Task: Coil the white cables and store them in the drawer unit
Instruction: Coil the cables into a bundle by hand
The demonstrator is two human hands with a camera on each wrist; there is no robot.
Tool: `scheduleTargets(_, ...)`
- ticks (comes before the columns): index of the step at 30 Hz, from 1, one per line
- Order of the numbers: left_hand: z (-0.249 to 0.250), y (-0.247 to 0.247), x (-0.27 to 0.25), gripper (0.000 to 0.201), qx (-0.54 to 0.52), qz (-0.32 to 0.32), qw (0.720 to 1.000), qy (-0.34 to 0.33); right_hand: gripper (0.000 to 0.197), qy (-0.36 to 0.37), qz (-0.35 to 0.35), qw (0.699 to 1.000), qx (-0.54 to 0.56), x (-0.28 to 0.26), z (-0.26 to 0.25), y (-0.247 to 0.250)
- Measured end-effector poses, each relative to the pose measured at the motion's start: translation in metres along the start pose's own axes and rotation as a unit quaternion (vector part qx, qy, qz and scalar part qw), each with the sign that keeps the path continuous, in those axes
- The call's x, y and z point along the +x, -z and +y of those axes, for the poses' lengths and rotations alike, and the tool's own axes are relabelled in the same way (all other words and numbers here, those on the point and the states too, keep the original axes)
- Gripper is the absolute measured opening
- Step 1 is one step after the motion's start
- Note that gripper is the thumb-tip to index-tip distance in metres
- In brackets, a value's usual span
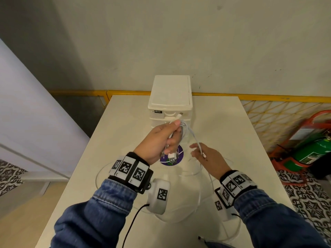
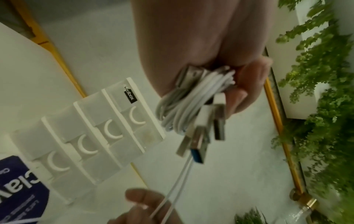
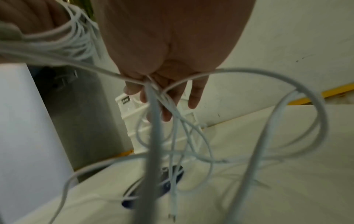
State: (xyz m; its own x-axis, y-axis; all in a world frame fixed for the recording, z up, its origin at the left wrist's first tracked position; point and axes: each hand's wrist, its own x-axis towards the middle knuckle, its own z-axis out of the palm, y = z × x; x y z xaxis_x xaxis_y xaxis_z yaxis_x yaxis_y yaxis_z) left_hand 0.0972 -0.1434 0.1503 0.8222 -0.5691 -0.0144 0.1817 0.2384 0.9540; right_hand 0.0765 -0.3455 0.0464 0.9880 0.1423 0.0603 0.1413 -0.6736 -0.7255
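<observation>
My left hand [image 1: 159, 140] grips a coiled bundle of white cables [image 2: 184, 103] before the drawer unit [image 1: 170, 97] at twelve o'clock, while my right hand [image 1: 207, 156] loosely pinches the light, limp trailing strand, best gathered near the coil.

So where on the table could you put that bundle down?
Bare table lies right of the drawer unit, and also left of it. The near middle, around the purple sticker, is crowded with loose cables.
</observation>
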Motion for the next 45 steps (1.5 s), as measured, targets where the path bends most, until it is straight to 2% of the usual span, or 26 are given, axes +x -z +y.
scheduleTargets(4, 0.008, 0.009, 0.003, 0.031, -0.064, 0.014, 0.997, -0.044, 0.021, -0.028, -0.016, 0.999, -0.026, -0.013, 0.017, -0.009)
scheduleTargets(8, 0.013, 0.025, 0.002, 0.034, -0.131, 0.054, 0.986, -0.086, 0.036, -0.024, -0.006, 0.999, -0.044, -0.020, 0.027, -0.007)
scheduleTargets(10, 0.020, 0.033, 0.001, 0.035, -0.152, 0.074, 0.980, -0.103, 0.042, -0.047, -0.015, 0.997, -0.053, -0.024, 0.032, -0.006)
scheduleTargets(12, 0.025, 0.037, 0.001, 0.035, -0.103, 0.093, 0.986, -0.096, 0.054, -0.083, -0.030, 0.996, -0.030, -0.026, 0.030, -0.004)
scheduleTargets(14, 0.025, 0.031, 0.000, 0.034, -0.023, 0.071, 0.995, -0.072, 0.080, -0.096, -0.031, 0.995, 0.013, -0.021, 0.016, 0.001)
scheduleTargets(16, 0.021, 0.021, 0.000, 0.033, 0.024, 0.038, 0.998, -0.043, 0.097, -0.069, 0.005, 0.995, 0.065, -0.011, -0.007, 0.005)
scheduleTargets(17, 0.020, 0.016, 0.000, 0.034, 0.038, 0.027, 0.998, -0.029, 0.099, -0.047, 0.026, 0.994, 0.093, -0.006, -0.020, 0.008)
scheduleTargets(19, 0.018, 0.005, 0.000, 0.034, 0.060, 0.015, 0.998, -0.005, 0.086, 0.013, 0.052, 0.986, 0.158, 0.004, -0.043, 0.010)
scheduleTargets(21, 0.018, -0.001, -0.002, 0.033, 0.058, 0.009, 0.998, 0.016, 0.056, 0.067, 0.072, 0.971, 0.219, 0.008, -0.058, 0.011)
scheduleTargets(23, 0.019, -0.002, -0.002, 0.032, 0.046, 0.007, 0.998, 0.029, 0.031, 0.087, 0.106, 0.953, 0.271, 0.008, -0.067, 0.015)
scheduleTargets(25, 0.020, -0.001, -0.004, 0.032, 0.040, 0.006, 0.999, 0.032, 0.023, 0.081, 0.120, 0.944, 0.296, 0.009, -0.069, 0.019)
scheduleTargets(28, 0.018, 0.000, -0.007, 0.030, 0.013, -0.028, 0.999, 0.036, 0.022, 0.079, 0.150, 0.947, 0.273, 0.011, -0.062, 0.021)
scheduleTargets(30, 0.016, -0.004, -0.009, 0.030, -0.004, -0.050, 0.998, 0.040, 0.034, 0.083, 0.165, 0.943, 0.275, 0.012, -0.057, 0.021)
scheduleTargets(32, 0.015, -0.008, -0.010, 0.031, -0.027, -0.061, 0.997, 0.037, 0.038, 0.086, 0.176, 0.944, 0.264, 0.013, -0.054, 0.022)
scheduleTargets(35, 0.017, -0.016, -0.007, 0.035, -0.094, -0.063, 0.994, 0.007, 0.022, 0.087, 0.157, 0.958, 0.225, 0.009, -0.054, 0.015)
scheduleTargets(37, 0.021, -0.019, -0.003, 0.039, -0.155, -0.066, 0.985, -0.036, 0.019, 0.085, 0.119, 0.972, 0.183, 0.003, -0.053, 0.002)
scheduleTargets(41, 0.030, -0.011, 0.005, 0.044, -0.234, -0.031, 0.964, -0.118, 0.022, 0.028, 0.046, 0.985, 0.165, -0.008, -0.042, -0.026)
scheduleTargets(45, 0.033, 0.001, 0.010, 0.038, -0.286, 0.040, 0.946, -0.146, 0.024, 0.018, 0.026, 0.992, 0.124, -0.016, -0.031, -0.036)
